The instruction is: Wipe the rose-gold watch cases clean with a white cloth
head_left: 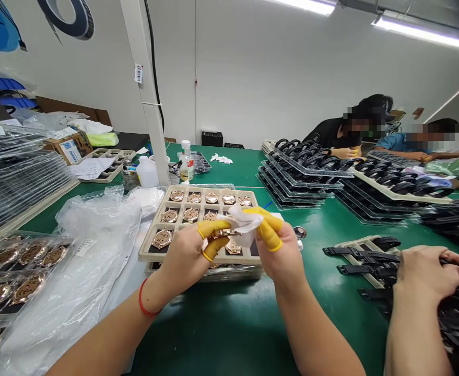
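Observation:
My left hand [192,250], with yellow finger cots on thumb and index finger, pinches a gold-rimmed watch case [224,233] seen nearly edge-on. My right hand [278,240], also in yellow finger cots, is closed on a white cloth [245,222] that touches the case. Both hands are above the front right part of a beige compartment tray [146,250]. Rows of rose-gold watch cases, such as one at the left [162,238], lie in its dark-lined compartments. The hands hide some compartments.
Plastic sheeting [92,261] and trays of watch cases [29,253] lie at the left. Bottles [186,164] stand behind the beige tray. Stacked clear trays [299,180] hold black straps. At the right, a co-worker's hands [425,271] are over black-strapped watches [374,263].

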A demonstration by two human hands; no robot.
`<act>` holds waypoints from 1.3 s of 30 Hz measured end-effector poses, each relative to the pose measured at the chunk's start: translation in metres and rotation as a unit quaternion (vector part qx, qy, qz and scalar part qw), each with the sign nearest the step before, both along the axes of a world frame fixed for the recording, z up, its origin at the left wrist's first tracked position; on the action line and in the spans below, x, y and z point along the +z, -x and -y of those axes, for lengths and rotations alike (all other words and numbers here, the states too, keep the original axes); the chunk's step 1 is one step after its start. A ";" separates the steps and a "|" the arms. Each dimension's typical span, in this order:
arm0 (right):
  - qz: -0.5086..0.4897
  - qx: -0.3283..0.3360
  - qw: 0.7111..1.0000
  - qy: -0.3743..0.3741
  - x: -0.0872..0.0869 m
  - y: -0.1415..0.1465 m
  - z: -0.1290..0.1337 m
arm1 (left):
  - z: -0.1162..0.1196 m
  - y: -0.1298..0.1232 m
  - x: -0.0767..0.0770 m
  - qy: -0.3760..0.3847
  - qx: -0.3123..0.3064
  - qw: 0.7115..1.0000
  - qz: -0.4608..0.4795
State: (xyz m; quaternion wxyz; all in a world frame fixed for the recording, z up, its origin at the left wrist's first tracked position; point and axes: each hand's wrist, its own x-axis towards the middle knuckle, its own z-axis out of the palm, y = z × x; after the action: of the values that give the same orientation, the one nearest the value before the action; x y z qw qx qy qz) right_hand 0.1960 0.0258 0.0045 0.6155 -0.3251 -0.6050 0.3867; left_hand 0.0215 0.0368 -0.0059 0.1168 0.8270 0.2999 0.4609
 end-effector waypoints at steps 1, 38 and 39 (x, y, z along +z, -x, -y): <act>0.049 -0.002 0.998 -0.038 0.002 -0.001 0.003 | 0.000 0.000 0.000 0.040 -0.011 0.999 0.028; 0.252 -0.133 0.936 -0.206 -0.008 0.014 0.004 | 0.009 0.008 0.010 0.070 0.008 0.991 -0.117; 0.245 -0.126 0.942 -0.193 -0.008 0.014 0.003 | 0.008 0.008 0.010 0.035 0.019 0.991 -0.129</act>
State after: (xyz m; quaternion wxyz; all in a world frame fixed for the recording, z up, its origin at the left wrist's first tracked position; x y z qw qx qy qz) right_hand 0.1815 0.0228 -0.0037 0.5424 -0.3580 -0.7547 0.0901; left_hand 0.0137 0.0283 0.0038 0.0971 0.8691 0.3437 0.3422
